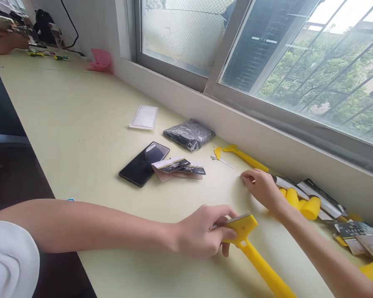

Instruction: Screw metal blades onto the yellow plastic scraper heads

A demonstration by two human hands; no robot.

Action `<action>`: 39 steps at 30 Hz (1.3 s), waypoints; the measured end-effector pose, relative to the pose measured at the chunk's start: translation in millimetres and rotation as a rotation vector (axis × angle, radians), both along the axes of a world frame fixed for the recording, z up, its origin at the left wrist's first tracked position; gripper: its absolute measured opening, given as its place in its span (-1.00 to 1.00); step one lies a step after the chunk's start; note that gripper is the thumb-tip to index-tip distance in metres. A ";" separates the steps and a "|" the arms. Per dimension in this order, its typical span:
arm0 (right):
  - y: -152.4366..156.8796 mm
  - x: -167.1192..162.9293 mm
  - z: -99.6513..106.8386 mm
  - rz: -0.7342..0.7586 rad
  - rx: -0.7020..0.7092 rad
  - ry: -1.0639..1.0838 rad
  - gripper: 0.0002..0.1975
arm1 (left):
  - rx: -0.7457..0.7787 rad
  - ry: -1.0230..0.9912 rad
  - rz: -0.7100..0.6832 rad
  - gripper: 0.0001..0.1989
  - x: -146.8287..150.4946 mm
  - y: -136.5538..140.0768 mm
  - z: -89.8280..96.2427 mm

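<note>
Yellow scraper — head clasped by left grip, handle protruding — right grip, can't tell.

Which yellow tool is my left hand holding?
The scraper your left hand grips by its head; the other yellow handles lie by the window wall.

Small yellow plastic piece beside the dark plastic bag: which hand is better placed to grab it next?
Probably the right hand: it's nearer the piece, though whether it pinches something is unclear. The left hand holds a yellow plastic scraper.
</note>
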State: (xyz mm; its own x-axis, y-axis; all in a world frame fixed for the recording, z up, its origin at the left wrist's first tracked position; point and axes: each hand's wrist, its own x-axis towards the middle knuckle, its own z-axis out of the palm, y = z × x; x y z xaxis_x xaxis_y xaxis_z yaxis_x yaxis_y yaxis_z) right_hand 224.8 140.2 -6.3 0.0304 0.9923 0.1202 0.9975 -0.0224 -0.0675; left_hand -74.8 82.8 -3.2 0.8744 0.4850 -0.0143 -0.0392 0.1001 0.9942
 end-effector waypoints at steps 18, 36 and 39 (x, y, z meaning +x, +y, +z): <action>-50.5 -36.1 36.2 0.047 0.098 0.147 -0.77 | 0.012 -0.002 0.038 -0.75 0.4 2.3 -5.8; -169.7 -133.5 34.0 0.167 0.525 0.319 -0.91 | 0.098 -0.018 0.040 -0.72 -3.5 -3.2 6.5; -171.2 -133.8 33.1 0.130 0.541 0.319 -0.93 | 0.103 -0.019 0.041 -0.73 -3.9 -3.6 7.7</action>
State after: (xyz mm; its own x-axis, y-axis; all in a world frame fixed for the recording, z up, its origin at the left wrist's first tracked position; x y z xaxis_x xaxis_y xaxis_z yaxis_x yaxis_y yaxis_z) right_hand 91.0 -31.0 26.8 0.0311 0.7919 0.6099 0.9187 0.2177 -0.3295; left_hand -78.7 79.2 4.5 0.8537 0.5180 0.0539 -0.0601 -0.0049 0.9982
